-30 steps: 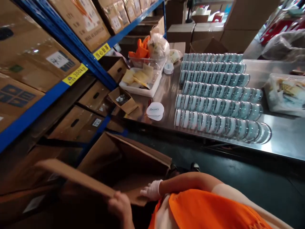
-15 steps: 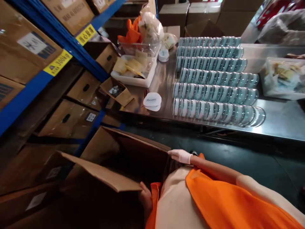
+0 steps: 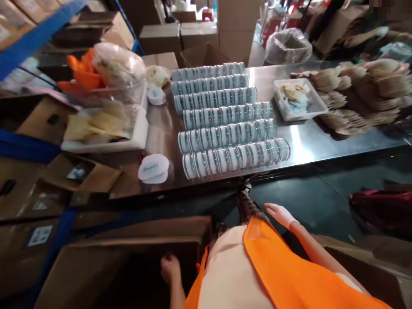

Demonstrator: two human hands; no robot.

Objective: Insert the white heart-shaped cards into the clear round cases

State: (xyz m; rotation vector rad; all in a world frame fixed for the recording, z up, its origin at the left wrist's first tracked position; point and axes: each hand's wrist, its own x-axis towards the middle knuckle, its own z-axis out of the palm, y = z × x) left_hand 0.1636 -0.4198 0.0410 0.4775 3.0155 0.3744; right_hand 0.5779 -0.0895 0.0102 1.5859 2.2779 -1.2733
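Steel table [image 3: 299, 141] beyond, carton [image 3: 128, 249] beneath curled left fingers [image 3: 166, 260], grip unclear; right fingers [image 3: 272, 208] outstretched, well clear of it.

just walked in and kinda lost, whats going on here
The person's bare left hand is over the opening of a large cardboard box; whether it holds anything is unclear. The gloved right hand is out to the side, nothing visible in it. Six rows of clear round items line the metal table.

Head view down over table [image 3: 161, 133]
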